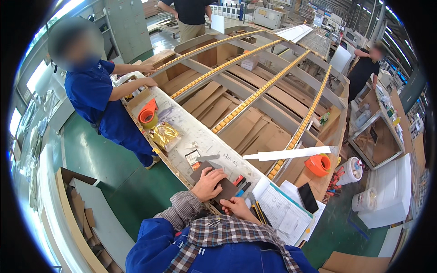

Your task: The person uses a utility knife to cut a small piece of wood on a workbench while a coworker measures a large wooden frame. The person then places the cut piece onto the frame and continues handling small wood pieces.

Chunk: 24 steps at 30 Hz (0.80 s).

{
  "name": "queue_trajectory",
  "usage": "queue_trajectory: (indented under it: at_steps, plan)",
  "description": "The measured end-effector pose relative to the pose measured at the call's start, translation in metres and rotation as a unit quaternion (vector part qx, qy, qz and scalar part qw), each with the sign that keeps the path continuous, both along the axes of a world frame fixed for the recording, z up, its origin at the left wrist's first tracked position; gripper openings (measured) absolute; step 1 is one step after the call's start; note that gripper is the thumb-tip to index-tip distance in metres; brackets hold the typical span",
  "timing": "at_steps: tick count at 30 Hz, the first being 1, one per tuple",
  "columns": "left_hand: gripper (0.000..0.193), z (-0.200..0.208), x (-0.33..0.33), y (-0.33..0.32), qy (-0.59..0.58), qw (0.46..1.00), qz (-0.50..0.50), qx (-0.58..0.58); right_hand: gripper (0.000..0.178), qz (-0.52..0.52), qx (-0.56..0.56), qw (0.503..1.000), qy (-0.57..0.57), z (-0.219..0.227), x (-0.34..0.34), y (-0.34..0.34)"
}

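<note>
My left hand (209, 184) lies with fingers spread over a dark brown flat piece (227, 190) at the near edge of the white work surface (210, 146). Close beside it, my right hand (237, 208) has its fingers closed at the piece's near corner; a small dark thing under them is too hidden to name. A metal strip (208, 158) and a small printed card (192, 157) lie just beyond my left hand. Markers (243, 189) in blue and black lie right of the brown piece, and a red-and-black object (238, 180) is next to them.
Beyond the bench, yellow roller tracks (259, 95) cross an open frame holding cardboard. Orange tape dispensers (148, 113) (317, 164), a clipboard of papers (284, 214) and a phone (308, 198) lie around. A co-worker in blue (98, 86) stands at left; others stand farther off.
</note>
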<state>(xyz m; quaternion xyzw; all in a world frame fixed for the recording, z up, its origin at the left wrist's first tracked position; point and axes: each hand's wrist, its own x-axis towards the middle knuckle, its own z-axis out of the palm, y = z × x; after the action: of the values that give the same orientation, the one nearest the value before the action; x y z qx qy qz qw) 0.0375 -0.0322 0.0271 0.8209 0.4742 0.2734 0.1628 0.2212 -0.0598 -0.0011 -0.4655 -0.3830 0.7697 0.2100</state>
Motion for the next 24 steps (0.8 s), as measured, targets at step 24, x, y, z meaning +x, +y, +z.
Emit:
queue_trajectory:
  at_steps: [24]
  plan:
    - [0.029, 0.006, 0.004, 0.004, -0.016, 0.999, -0.009, 0.032, 0.028, 0.002, 0.068, 0.997, -0.044, 0.002, 0.004, 0.004]
